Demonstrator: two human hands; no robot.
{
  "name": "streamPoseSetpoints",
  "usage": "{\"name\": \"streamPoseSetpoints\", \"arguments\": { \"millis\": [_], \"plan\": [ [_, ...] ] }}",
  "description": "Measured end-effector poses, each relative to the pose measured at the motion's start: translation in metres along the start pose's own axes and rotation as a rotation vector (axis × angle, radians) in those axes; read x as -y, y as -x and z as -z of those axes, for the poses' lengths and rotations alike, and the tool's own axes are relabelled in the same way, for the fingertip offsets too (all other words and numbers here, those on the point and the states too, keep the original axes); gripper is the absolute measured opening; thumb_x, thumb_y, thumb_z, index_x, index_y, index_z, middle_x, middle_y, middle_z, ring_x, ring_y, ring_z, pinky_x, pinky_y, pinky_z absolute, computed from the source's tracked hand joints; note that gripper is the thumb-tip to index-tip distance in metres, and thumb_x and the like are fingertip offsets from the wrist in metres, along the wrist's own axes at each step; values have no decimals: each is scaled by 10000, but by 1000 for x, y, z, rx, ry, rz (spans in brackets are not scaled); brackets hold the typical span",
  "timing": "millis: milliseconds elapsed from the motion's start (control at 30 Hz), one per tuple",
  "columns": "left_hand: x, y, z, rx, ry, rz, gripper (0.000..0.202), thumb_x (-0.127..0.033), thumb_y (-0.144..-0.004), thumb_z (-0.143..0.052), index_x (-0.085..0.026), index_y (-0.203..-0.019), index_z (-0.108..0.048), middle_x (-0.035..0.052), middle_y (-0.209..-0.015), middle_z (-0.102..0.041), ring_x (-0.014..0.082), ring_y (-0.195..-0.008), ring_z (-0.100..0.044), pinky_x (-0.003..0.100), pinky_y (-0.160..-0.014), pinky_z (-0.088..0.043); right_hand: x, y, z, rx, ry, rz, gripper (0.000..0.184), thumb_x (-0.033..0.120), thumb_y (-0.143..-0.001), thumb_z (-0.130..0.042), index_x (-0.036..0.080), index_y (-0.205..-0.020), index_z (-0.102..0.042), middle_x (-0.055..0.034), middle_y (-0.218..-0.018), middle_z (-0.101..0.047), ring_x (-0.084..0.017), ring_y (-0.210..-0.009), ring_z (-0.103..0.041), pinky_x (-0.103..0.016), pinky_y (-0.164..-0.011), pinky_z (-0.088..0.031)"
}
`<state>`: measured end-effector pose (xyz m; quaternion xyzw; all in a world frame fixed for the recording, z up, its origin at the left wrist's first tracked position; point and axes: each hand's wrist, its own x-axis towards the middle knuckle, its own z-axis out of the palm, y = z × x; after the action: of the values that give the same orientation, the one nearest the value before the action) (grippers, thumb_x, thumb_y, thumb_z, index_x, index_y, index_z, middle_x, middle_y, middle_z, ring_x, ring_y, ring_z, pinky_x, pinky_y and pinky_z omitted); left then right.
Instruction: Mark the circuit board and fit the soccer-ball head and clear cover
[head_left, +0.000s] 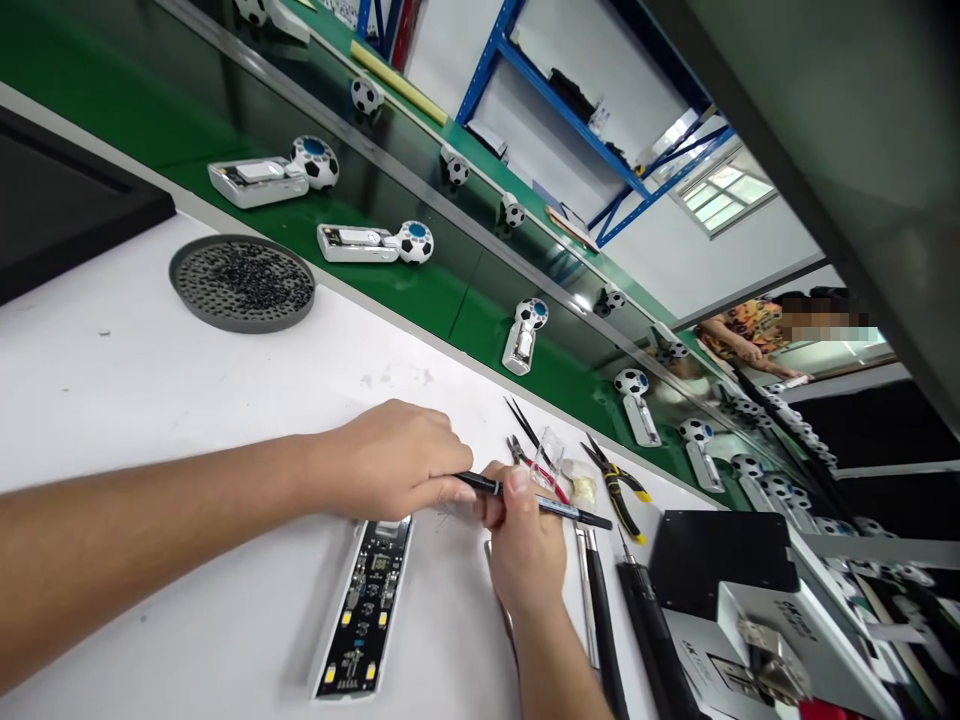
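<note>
My left hand [397, 455] is closed on the dark left end of a slim marker pen [571, 511]. My right hand [531, 550] grips the same pen around its middle, thumb on top. The pen's far end sticks out to the right over the tools. Below my left hand lies a long white housing [319, 668] with a black circuit board [364, 620] in it, its upper end partly hidden by the hand. Yellow square LEDs show on the board.
A grey round tray [244, 318] holds small black parts. Pliers [619, 490], red-handled cutters [551, 482], tweezers [523, 420] and a black screwdriver [652, 630] lie right. Football-shaped devices [414, 243] stand on the green belt [450, 300]. A co-worker's arm [739, 345] shows far right.
</note>
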<state>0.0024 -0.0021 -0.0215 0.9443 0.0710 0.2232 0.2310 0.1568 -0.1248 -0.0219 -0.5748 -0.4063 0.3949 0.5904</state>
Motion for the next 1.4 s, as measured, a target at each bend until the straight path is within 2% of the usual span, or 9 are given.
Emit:
{"name": "streamPoseSetpoints", "arguments": {
  "millis": [167, 500, 633, 700, 867, 967, 1167, 1267, 1400],
  "plan": [
    [-15, -2, 1, -109, -80, -90, 235, -253, -964, -568, -179, -742, -584, 50, -763, -691, 244, -885, -650, 408, -916, -436, -7, 4, -15, -63, 21, -10, 560, 584, -969, -475, 231, -546, -372, 54, -510, -296, -105, -476, -292, -268, -445, -237],
    [-40, 2, -2, -270, -160, -72, 364, -268, -1008, -458, -177, -686, -600, 21, -607, -630, 184, -618, -566, 384, -827, -429, 4, 8, -11, -20, 150, 137, 530, 533, -1005, -423, 215, -582, -420, 23, -537, -419, -124, -508, -396, -274, -479, -327],
    [-38, -1, 6, -287, -164, 60, 422, -303, -1032, -377, -178, -681, -575, 21, -603, -618, 174, -600, -558, 382, -793, -418, 12, 7, 8, -233, 210, 320, 192, 394, -1019, -498, 259, -1142, -557, 45, -729, -622, -128, -576, -511, -253, -546, -402],
    [-40, -1, 11, -265, -165, 47, 428, -340, -1019, -396, -185, -649, -547, 16, -581, -598, 176, -606, -550, 381, -787, -412, 15, 8, 13, -314, 244, 378, 469, 311, -914, -686, 306, -1332, -473, 32, -894, -680, -147, -746, -582, -283, -706, -461],
    [-43, -1, 18, -240, 100, -171, 581, -594, -1043, -232, -180, -890, -609, 69, -864, -692, 199, -806, -608, 355, -834, -442, 22, 13, 11, -183, 217, 189, 270, 393, -840, -765, 203, -694, -643, 21, -587, -582, -124, -550, -478, -268, -552, -360],
    [-37, -2, 18, -288, 55, -155, 643, -682, -1002, -297, -127, -1103, -604, 156, -1125, -665, 253, -1008, -588, 372, -863, -439, 28, 22, 5, -27, 50, 37, 515, 618, -968, -448, 200, -763, -668, 32, -447, -479, -126, -406, -404, -274, -462, -329],
    [-34, -5, 9, -53, -194, -221, 349, -381, -1000, -571, -187, -710, -564, 24, -719, -635, 195, -693, -495, 360, -696, -363, 37, 39, -6, 59, -165, -134, 232, 444, -910, -599, 225, -934, -670, 36, -518, -570, -106, -432, -439, -237, -485, -309],
    [-26, -4, 15, -72, -187, -248, 402, -380, -1012, -551, -197, -655, -522, 8, -663, -612, 179, -643, -469, 353, -680, -348, 39, 34, 13, 16, -206, -109, 187, 370, -904, -595, 213, -847, -680, 50, -413, -488, -87, -376, -361, -208, -435, -261],
    [-5, -3, 30, -174, -201, -113, 490, -392, -1075, -339, -200, -657, -507, 35, -635, -589, 196, -634, -472, 353, -696, -354, 44, 18, 48, -147, -270, 218, 193, 288, -858, -540, 204, -788, -700, 50, -380, -430, -92, -345, -336, -216, -400, -353]
  ]
}}
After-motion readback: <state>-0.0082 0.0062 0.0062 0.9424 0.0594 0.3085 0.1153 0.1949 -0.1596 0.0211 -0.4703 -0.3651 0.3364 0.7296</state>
